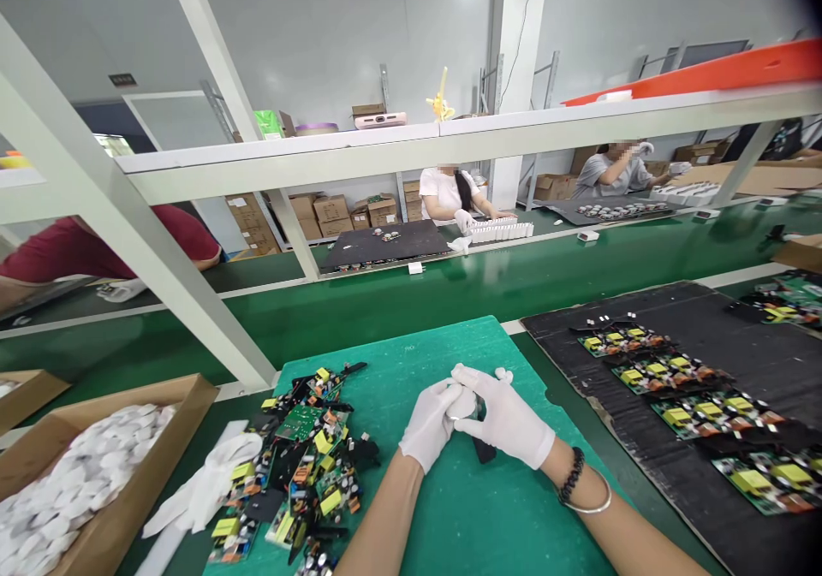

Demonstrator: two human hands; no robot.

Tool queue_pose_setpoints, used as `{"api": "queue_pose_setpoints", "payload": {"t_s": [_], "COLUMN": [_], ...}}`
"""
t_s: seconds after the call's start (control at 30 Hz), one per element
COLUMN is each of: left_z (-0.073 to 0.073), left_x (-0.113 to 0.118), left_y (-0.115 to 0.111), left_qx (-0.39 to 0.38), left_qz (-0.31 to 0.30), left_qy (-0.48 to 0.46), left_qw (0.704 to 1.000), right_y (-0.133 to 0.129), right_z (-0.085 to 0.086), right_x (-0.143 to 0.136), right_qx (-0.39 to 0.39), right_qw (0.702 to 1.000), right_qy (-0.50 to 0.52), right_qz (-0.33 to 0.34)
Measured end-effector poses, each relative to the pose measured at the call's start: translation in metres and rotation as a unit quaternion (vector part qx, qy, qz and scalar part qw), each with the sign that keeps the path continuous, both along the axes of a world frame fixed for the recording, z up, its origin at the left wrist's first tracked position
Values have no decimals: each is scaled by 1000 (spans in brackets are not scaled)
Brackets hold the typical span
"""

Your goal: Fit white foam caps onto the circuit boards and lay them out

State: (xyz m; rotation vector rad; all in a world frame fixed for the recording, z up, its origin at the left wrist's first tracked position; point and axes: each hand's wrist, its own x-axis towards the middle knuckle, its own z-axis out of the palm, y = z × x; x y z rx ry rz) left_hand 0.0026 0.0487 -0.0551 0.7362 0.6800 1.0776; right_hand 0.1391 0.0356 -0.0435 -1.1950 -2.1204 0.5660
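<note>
Nearest to me are the worker's bare forearms, the right one ringed by a dark beaded bracelet and a bangle. Both hands wear white gloves and meet over a green mat. The left hand curls its fingers around a round white piece, while the right hand pinches the same piece between thumb and fingers. A small black part lies just under the right hand, with white bits just beyond it. To the left, circuit boards sprawl in a heap on the mat, a limp glove beside them, and farther left a cardboard box is loaded with white caps. To the right, more boards stand in rows on a black sheet. Past all this a green counter stretches across, carrying a few white blocks. A shelf spans above it, bearing a phone and an orange tray. Beyond, one co-worker reaches to a row of white cases; another sits farther right, and a maroon sleeve shows at left. Cartons are stacked behind them.
</note>
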Motion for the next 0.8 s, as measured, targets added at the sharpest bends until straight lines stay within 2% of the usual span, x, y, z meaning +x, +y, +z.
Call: {"api": "queue_pose_setpoints", "payload": {"t_s": [0.1, 0.23, 0.43, 0.6, 0.7, 0.8], "left_z": [6, 9, 9, 9, 8, 5], "left_x": [0, 0, -7, -5, 0, 5], "left_y": [-3, -3, -4, -5, -6, -5], "left_qx": [0, -15, 3, -21, -14, -18], "left_qz": [-34, -17, -49, -21, -16, 27], "left_qy": [-14, -14, -12, 2, -1, 15], "left_qw": [999, 1000, 999, 1000, 1000, 999], "right_y": [2, 2, -1, -7, -12, -16], "right_z": [0, 2, 2, 12, 25, 34], "right_x": [3, 4, 1, -4, -7, -10], "right_qx": [-4, -15, -11, 12, -2, -23], "right_qw": [1000, 1000, 1000, 999, 999, 998], "right_qy": [9, 16, 24, 26, 30, 39], "right_qz": [3, 16, 9, 22, 36, 47]}}
